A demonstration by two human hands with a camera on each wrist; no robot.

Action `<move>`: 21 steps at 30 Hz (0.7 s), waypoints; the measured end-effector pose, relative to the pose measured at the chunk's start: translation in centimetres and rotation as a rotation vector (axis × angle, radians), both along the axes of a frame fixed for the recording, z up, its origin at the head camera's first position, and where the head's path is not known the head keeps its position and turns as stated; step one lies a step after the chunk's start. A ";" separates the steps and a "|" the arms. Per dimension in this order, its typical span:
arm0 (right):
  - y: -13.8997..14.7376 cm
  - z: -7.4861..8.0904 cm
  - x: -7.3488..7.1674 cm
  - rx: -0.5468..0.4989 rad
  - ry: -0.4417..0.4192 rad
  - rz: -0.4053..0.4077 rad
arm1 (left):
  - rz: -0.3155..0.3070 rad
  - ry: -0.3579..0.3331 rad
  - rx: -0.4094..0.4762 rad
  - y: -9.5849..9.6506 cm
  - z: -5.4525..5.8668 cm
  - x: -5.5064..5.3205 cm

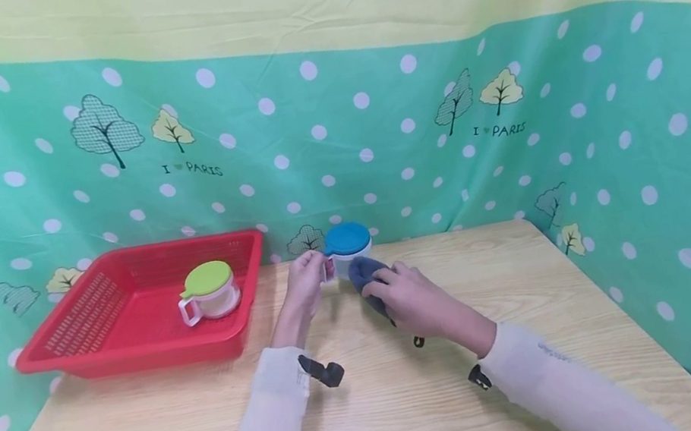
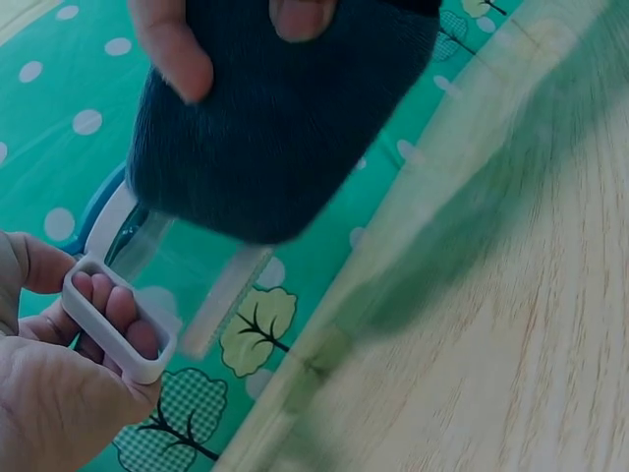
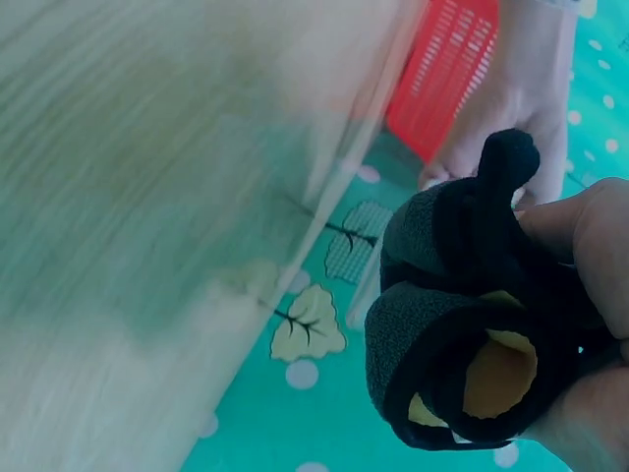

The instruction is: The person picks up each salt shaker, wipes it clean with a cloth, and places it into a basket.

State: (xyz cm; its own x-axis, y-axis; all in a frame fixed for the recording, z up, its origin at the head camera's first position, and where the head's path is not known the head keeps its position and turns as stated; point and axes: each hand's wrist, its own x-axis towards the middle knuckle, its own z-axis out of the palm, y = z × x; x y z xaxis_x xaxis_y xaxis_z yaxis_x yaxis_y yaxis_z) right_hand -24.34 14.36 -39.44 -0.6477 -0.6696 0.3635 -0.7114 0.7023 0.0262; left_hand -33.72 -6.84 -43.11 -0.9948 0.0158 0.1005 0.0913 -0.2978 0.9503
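My left hand [image 1: 306,280] grips the white handle [image 2: 103,334] of a clear jar with a blue lid [image 1: 347,237], its fingers curled through the loop. The jar is held upright near the back edge of the table. My right hand [image 1: 412,298] pinches a dark blue cloth pad [image 1: 367,279] with its fingers and thumb. This pad lies against the side of the jar and hides part of its clear wall in the left wrist view. Black edging, a loop and a yellowish inside show on the folded pad [image 3: 418,324] in the right wrist view.
A red plastic basket [image 1: 147,350] stands on the left of the wooden table [image 1: 380,410]. In it, a second clear jar with a green lid [image 1: 208,277] stands upright, handle to the left. A green dotted curtain [image 1: 367,142] hangs behind the table and along its right.
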 end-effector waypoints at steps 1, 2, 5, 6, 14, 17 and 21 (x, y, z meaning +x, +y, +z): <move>-0.2 -0.1 0.0 0.000 -0.007 0.008 | 0.000 0.002 0.000 0.1 0.0 0.0; -0.3 -0.3 0.0 0.001 -0.018 0.012 | -0.002 0.006 -0.001 0.1 0.0 0.0; -0.6 -0.5 -0.1 -0.002 -0.062 0.017 | -0.004 0.011 -0.009 0.2 0.0 0.1; -0.7 -0.6 -0.2 -0.005 -0.076 0.018 | -0.005 0.012 -0.011 0.2 0.0 0.1; -1.0 0.3 -0.7 -0.027 -0.045 0.030 | -0.008 0.024 -0.008 0.2 0.0 -0.1; -1.0 1.0 -0.8 -0.082 0.008 0.049 | -0.013 0.006 -0.009 0.1 0.0 -0.1; -0.9 1.9 -0.9 -0.160 0.040 0.066 | -0.018 -0.007 0.007 -0.1 0.0 0.1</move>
State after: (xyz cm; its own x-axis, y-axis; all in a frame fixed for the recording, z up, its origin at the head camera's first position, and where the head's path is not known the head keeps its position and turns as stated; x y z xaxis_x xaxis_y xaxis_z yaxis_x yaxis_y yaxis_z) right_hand -25.23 13.41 -37.57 -0.5873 -0.6414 0.4936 -0.7564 0.6520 -0.0528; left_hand -33.60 -6.93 -43.10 -0.9950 0.0333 0.0942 0.0795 -0.3061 0.9487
